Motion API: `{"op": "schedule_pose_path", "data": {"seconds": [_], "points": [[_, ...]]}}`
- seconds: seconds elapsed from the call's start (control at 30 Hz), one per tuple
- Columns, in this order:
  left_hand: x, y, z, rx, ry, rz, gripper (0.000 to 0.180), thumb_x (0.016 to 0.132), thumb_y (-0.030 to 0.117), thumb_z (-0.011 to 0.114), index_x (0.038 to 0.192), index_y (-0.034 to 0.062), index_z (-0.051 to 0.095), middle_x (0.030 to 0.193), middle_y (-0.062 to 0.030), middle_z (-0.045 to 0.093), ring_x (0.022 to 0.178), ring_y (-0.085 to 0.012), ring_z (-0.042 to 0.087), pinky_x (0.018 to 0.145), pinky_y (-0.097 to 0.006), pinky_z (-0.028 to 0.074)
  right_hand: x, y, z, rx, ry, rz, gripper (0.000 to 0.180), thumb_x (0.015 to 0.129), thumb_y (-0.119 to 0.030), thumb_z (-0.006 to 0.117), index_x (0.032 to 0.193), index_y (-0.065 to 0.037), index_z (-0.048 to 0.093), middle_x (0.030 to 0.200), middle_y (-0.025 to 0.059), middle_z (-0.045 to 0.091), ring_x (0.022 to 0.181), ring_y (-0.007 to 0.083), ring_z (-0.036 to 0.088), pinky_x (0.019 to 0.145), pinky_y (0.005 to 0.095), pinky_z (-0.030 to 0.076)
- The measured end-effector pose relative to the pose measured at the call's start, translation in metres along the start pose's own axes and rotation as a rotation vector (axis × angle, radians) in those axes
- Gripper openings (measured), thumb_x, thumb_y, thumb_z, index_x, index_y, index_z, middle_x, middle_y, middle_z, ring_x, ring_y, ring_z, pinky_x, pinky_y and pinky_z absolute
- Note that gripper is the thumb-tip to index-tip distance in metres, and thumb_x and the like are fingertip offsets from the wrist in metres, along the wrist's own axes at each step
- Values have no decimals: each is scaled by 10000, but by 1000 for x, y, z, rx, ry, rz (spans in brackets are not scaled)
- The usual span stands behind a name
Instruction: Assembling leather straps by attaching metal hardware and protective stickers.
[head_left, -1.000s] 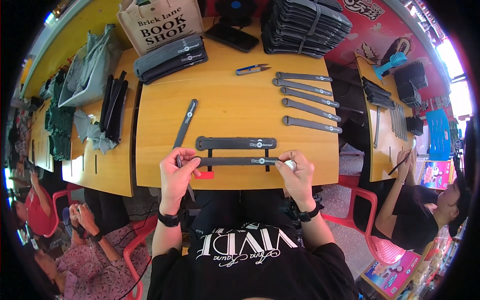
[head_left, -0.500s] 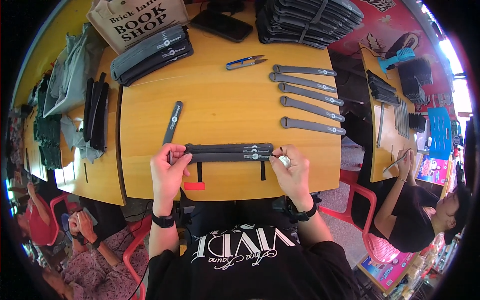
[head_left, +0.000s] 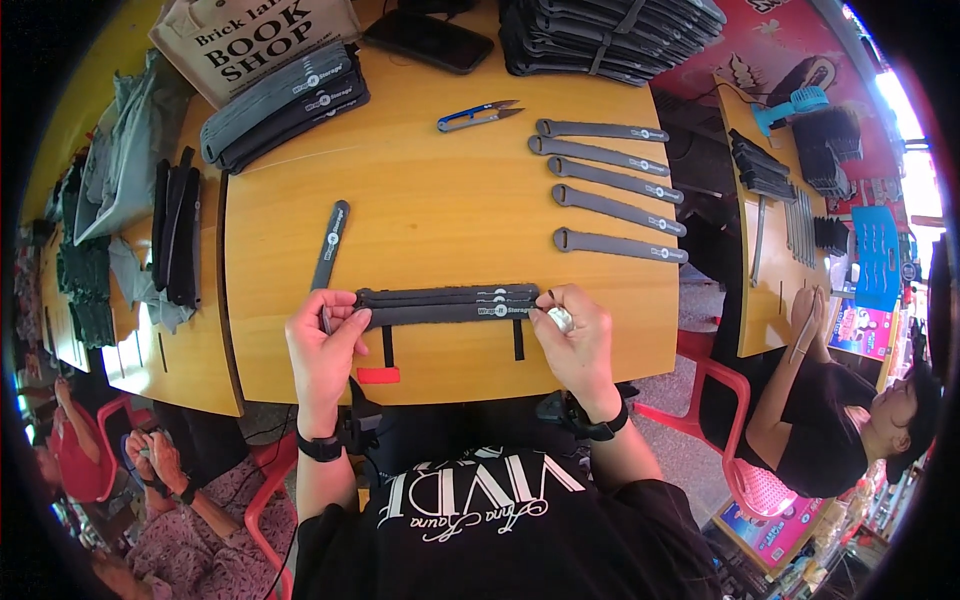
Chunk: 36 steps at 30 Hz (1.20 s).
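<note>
A small stack of dark grey fabric straps [head_left: 430, 314] lies crosswise near the table's front edge. My left hand [head_left: 326, 345] pinches its left end between thumb and fingers, and a thin shiny edge shows within that hand. At the opposite end, my right hand [head_left: 580, 340] closes thumb and fingertips on the straps. Something small and silvery [head_left: 561, 318] sits in the right hand, too covered to name. Beyond my left hand a single loose strap [head_left: 331, 245] lies at a slant.
Several straps [head_left: 620, 200] lie in a row at right. Blue-handled thread snips [head_left: 478, 116] are farther back. Strap bundles [head_left: 290, 112] [head_left: 610, 35], a phone [head_left: 428, 42] and a cloth bag [head_left: 255, 45] line the far side. Black strips [head_left: 390, 347] and a red piece [head_left: 378, 376] mark the near edge. Co-workers sit either side.
The whole view has shifted slightly, so the table sits a little farther left and up. Both my hands keep hold of the stack's ends. The right-hand co-worker's hands have moved a little.
</note>
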<state>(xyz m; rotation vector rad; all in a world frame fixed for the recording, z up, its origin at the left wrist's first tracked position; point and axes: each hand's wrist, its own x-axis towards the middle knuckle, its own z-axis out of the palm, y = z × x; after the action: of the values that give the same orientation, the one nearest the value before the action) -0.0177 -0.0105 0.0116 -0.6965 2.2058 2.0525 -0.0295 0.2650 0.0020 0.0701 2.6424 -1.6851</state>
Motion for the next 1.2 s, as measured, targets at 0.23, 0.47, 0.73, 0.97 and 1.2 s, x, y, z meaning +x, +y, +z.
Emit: {"op": "schedule_pose_path", "data": {"seconds": [0.23,0.47,0.73,0.97,1.2], "points": [[-1,-1,-3,20,22,-1,156,804,-63,656,939,-32,586,745,-49,598,539,-62,537,457,-203,435,2,-6,1,-17,-7,-23,120,740,53,657,834,26,587,736,127,648,601,189,612,549,277,459],[-1,-7,2,-89,33,10,176,786,-54,688,930,-28,591,737,-49,599,562,-72,549,461,-200,448,1,-4,-1,-43,7,-41,106,754,50,660,818,20,581,693,83,602,595,105,542,533,260,425],[-4,-2,4,-29,58,24,169,788,-46,691,921,-36,586,724,-42,606,578,-60,554,464,-201,459,1,-8,1,-65,11,-35,100,765,50,655,800,14,569,665,47,561,578,77,479,517,245,392],[-7,-3,3,40,40,37,231,782,-46,697,981,-31,581,773,-52,629,611,-56,566,499,-196,472,0,-10,2,-50,21,4,96,765,53,646,788,1,569,654,-7,513,616,48,441,539,226,361],[-11,-8,1,-116,86,40,220,802,-71,656,1004,-34,575,821,-50,609,617,-50,564,511,-200,483,0,-12,3,-55,16,-20,95,765,54,646,793,2,572,666,-4,521,622,51,444,545,225,366]]}}
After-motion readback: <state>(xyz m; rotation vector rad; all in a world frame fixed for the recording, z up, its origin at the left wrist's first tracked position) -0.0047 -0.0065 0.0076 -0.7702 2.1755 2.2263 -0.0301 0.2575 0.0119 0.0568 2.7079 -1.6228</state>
